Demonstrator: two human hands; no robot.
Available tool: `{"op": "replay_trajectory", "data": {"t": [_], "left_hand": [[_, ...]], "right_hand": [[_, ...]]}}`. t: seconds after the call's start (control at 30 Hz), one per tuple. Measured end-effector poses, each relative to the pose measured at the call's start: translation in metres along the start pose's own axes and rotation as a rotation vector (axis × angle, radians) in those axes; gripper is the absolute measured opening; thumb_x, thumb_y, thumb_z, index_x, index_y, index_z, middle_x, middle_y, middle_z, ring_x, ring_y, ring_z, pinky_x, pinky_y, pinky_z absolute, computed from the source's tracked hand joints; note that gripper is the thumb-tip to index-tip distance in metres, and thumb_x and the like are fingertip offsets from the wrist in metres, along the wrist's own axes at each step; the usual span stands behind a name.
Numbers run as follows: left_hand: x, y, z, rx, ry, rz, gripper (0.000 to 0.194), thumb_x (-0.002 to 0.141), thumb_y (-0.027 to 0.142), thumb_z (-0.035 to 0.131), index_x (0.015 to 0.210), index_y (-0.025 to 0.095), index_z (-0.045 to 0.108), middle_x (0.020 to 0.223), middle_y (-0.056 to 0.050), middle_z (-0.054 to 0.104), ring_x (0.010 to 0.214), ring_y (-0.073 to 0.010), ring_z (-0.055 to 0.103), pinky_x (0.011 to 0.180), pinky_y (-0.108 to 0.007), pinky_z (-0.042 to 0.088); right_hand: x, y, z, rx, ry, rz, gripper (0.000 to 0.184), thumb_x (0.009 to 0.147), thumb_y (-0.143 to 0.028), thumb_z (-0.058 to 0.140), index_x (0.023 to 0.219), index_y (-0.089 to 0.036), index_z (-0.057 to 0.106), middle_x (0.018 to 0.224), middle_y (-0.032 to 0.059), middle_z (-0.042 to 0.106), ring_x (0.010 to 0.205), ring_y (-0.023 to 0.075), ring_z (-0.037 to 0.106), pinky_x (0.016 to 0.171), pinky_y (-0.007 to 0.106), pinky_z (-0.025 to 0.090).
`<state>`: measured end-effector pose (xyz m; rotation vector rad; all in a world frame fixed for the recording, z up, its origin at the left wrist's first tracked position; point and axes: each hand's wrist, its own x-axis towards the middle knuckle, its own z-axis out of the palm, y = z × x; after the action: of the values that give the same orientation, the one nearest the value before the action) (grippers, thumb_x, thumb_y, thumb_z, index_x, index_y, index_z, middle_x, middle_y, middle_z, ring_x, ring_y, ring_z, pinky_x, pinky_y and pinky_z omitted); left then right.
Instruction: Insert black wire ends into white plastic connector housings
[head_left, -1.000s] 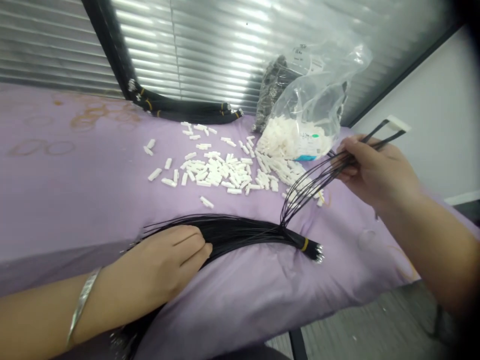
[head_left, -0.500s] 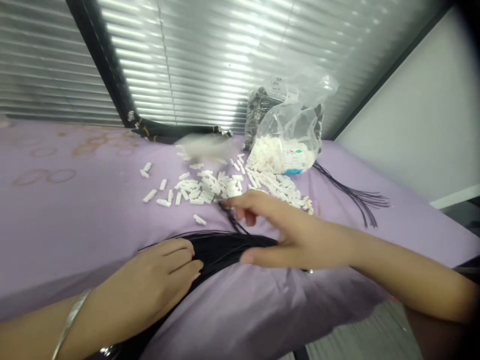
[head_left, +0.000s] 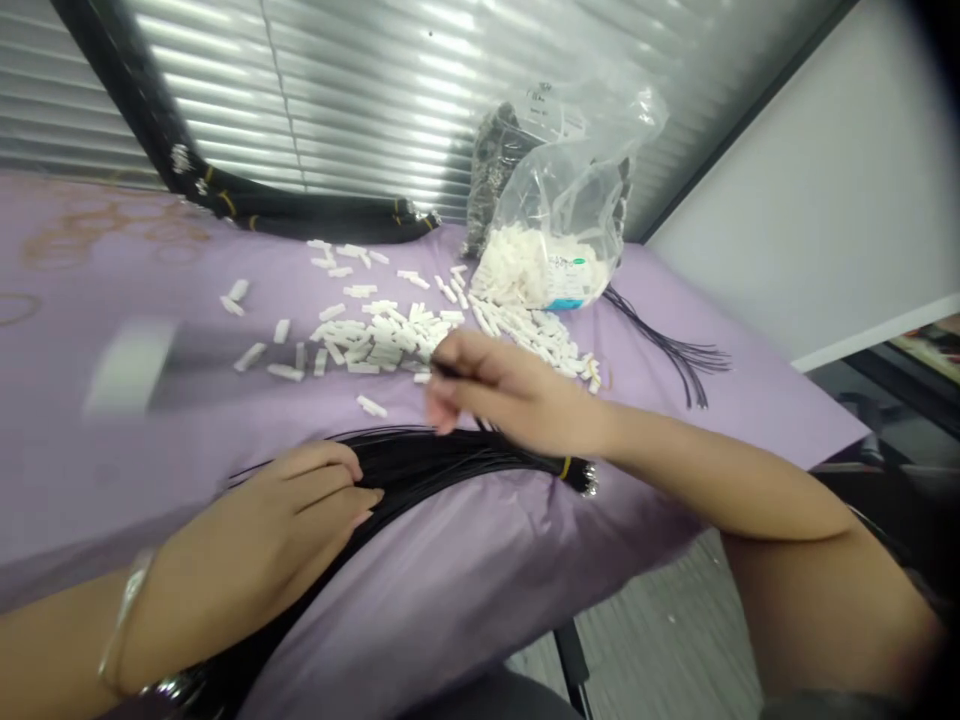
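My left hand (head_left: 277, 540), with a silver bangle at its wrist, lies across a bundle of thin black wires (head_left: 442, 455). Its fingers are curled closed on the bundle. Above the bundle's right part is my right hand (head_left: 510, 390), slightly blurred, with thumb and fingers pinched on dark wire ends. The rest of these wires runs down behind the hand toward the bundle. Small white plastic connector housings (head_left: 367, 345) lie scattered just beyond my right fingertips. A yellow band ties the bundle near its silvery right end.
A clear plastic bag (head_left: 517, 270) of white pieces stands at the back, before a bag of dark pieces (head_left: 491, 165). Tied black wire bundles (head_left: 315, 215) lie by the blinds. Loose black wires (head_left: 671, 350) lie right. A blurred pale patch (head_left: 131, 365) shows at left.
My right hand has closed from a spread reach into a pinch and drawn slightly back. The blurred pale patch has shifted far left. The view has tilted; my left hand stays on the bundle.
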<state>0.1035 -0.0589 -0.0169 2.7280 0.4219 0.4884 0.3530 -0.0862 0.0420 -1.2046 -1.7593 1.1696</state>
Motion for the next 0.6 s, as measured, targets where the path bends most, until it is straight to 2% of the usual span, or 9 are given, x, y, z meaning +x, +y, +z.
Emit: {"op": "replay_trajectory", "data": {"t": [0.03,0.1,0.13,0.2,0.33,0.43,0.5,0.57,0.6], "left_hand": [[0.001,0.001,0.000,0.031,0.005,0.017,0.032,0.088,0.006,0.045,0.097,0.021,0.071,0.096,-0.002,0.070,0.101,-0.0205,0.055,0.098,-0.033,0.040],[0.002,0.003,0.001,0.094,0.024,0.045,0.034,0.087,0.003,0.044,0.096,0.020,0.072,0.094,-0.003,0.070,0.101,-0.0198,0.056,0.098,-0.032,0.040],[0.002,0.003,0.002,0.114,0.035,0.045,0.035,0.087,0.002,0.044,0.098,0.020,0.072,0.095,-0.003,0.071,0.102,-0.0198,0.056,0.099,-0.032,0.040],[0.000,0.003,0.004,0.122,0.053,0.024,0.037,0.086,0.001,0.044,0.099,0.021,0.072,0.097,-0.003,0.071,0.106,-0.0204,0.055,0.100,-0.033,0.040],[-0.002,0.004,0.005,0.110,0.038,-0.008,0.040,0.087,0.000,0.041,0.102,0.022,0.071,0.097,-0.002,0.071,0.107,-0.0199,0.055,0.100,-0.033,0.042],[-0.001,0.005,0.003,0.119,0.018,-0.012,0.041,0.087,-0.001,0.040,0.101,0.021,0.071,0.097,-0.002,0.071,0.105,-0.0189,0.056,0.099,-0.031,0.043],[-0.001,0.005,0.003,0.134,0.022,-0.008,0.039,0.087,0.000,0.041,0.101,0.021,0.071,0.098,-0.002,0.071,0.107,-0.0192,0.056,0.101,-0.032,0.042],[0.000,0.004,0.002,0.138,0.036,0.003,0.036,0.087,0.002,0.043,0.101,0.020,0.071,0.099,-0.002,0.071,0.107,-0.0195,0.056,0.101,-0.031,0.041],[0.000,0.004,0.002,0.135,0.039,0.007,0.035,0.087,0.003,0.044,0.101,0.021,0.071,0.099,-0.002,0.071,0.107,-0.0193,0.056,0.101,-0.031,0.041]], "right_hand": [[-0.006,-0.001,-0.010,0.137,0.141,0.072,0.011,0.088,-0.023,0.050,0.081,-0.023,0.042,0.066,-0.0057,0.051,0.059,0.0101,0.051,0.061,0.026,0.045],[-0.021,0.000,-0.032,0.339,0.435,0.208,0.022,0.088,-0.028,0.051,0.072,-0.023,0.037,0.055,-0.0098,0.030,0.046,0.0078,0.033,0.051,0.023,0.036],[-0.031,0.002,-0.042,0.365,0.506,0.241,0.027,0.088,-0.030,0.049,0.068,-0.023,0.033,0.054,-0.0097,0.022,0.044,0.0079,0.025,0.048,0.023,0.032],[-0.053,0.007,-0.058,0.377,0.588,0.268,0.026,0.088,-0.032,0.045,0.067,-0.024,0.033,0.053,-0.0088,0.015,0.045,0.0098,0.015,0.045,0.024,0.025],[-0.098,0.018,-0.066,0.403,0.735,0.293,0.022,0.089,-0.035,0.041,0.069,-0.025,0.037,0.053,-0.0078,0.011,0.048,0.0130,0.007,0.045,0.026,0.020],[-0.124,0.028,-0.062,0.433,0.824,0.309,0.023,0.090,-0.038,0.041,0.069,-0.026,0.040,0.053,-0.0074,0.010,0.048,0.0141,0.007,0.045,0.027,0.022],[-0.136,0.036,-0.061,0.463,0.860,0.338,0.022,0.089,-0.036,0.042,0.069,-0.027,0.042,0.053,-0.0073,0.011,0.046,0.0141,0.011,0.045,0.027,0.028],[-0.146,0.045,-0.063,0.502,0.869,0.391,0.020,0.087,-0.033,0.044,0.068,-0.026,0.046,0.052,-0.0066,0.020,0.045,0.0139,0.025,0.050,0.028,0.039],[-0.150,0.049,-0.064,0.522,0.862,0.428,0.018,0.086,-0.031,0.045,0.070,-0.026,0.049,0.053,-0.0053,0.030,0.048,0.0142,0.036,0.056,0.029,0.045]]}}
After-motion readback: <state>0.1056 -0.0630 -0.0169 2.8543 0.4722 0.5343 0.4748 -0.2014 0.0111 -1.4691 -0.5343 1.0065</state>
